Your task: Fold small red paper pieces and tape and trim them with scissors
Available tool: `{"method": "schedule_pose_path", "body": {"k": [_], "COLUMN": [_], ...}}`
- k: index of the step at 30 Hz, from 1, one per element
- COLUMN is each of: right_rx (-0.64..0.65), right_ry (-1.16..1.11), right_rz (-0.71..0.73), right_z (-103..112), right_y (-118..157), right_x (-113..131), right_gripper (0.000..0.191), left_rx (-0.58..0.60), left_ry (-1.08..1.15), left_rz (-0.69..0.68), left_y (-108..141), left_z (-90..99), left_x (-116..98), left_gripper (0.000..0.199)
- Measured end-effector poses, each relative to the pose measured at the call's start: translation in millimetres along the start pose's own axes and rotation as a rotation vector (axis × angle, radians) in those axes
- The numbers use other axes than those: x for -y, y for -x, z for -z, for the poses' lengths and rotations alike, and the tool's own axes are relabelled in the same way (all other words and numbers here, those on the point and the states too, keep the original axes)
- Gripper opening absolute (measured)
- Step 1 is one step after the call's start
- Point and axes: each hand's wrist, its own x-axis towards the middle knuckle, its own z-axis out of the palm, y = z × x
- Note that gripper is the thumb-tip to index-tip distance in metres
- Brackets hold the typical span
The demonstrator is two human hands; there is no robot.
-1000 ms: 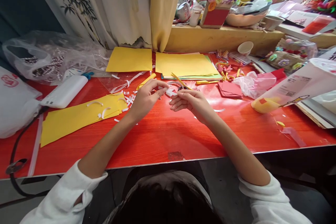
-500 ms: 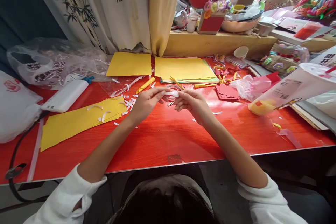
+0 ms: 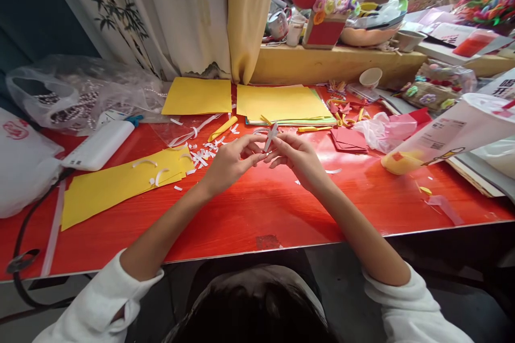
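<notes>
Above the middle of the red table (image 3: 241,214), my left hand (image 3: 233,163) and my right hand (image 3: 300,159) meet at the fingertips around a small folded white paper strip (image 3: 271,138). The strip stands slanted between them, with a dark or reddish part near its top. Fingers of both hands are pinched on it. Behind the hands, partly hidden, is a roll of tape or similar ring (image 3: 260,131). White paper scraps (image 3: 201,157) lie left of my left hand, near a rolled yellow paper (image 3: 222,128).
Yellow sheets (image 3: 281,103) lie at the back and yellow strips (image 3: 124,185) at the left. Red paper squares (image 3: 348,140), a tilted plastic cup (image 3: 438,136) and pink plastic stand right. A white power bank (image 3: 99,144) and plastic bags are at the left.
The white strip has turned from lying level between the fingertips to standing slanted. My left fingers have shifted lower and curled differently around it.
</notes>
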Motion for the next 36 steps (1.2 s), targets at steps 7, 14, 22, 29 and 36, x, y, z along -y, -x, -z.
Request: {"method": "schedule_pose_path", "body": {"k": [7, 14, 22, 29, 36], "right_rx": [0.012, 0.128, 0.172, 0.169, 0.145], "right_ry": [0.096, 0.122, 0.069, 0.090, 0.117], "right_rz": [-0.016, -0.098, -0.165, -0.209, -0.179], "right_z": [1, -4, 0, -2, -2], "right_y": [2, 4, 6, 6, 4], "right_x": [-2, 3, 5, 6, 2], "right_gripper": [0.027, 0.035, 0.023, 0.027, 0.032], "left_rx": [-0.147, -0.110, -0.322, -0.406, -0.240], "left_ry": [-0.172, -0.077, -0.054, -0.374, -0.834], "left_rz": [-0.057, -0.031, 0.005, -0.119, -0.525], "left_y": [0, -4, -5, -2, 2], "left_z": [-0.6, 3.4, 8.1, 8.3, 5.4], "left_x": [0, 4, 4, 8, 17], "left_gripper": [0.030, 0.019, 0.016, 0.024, 0.017]}}
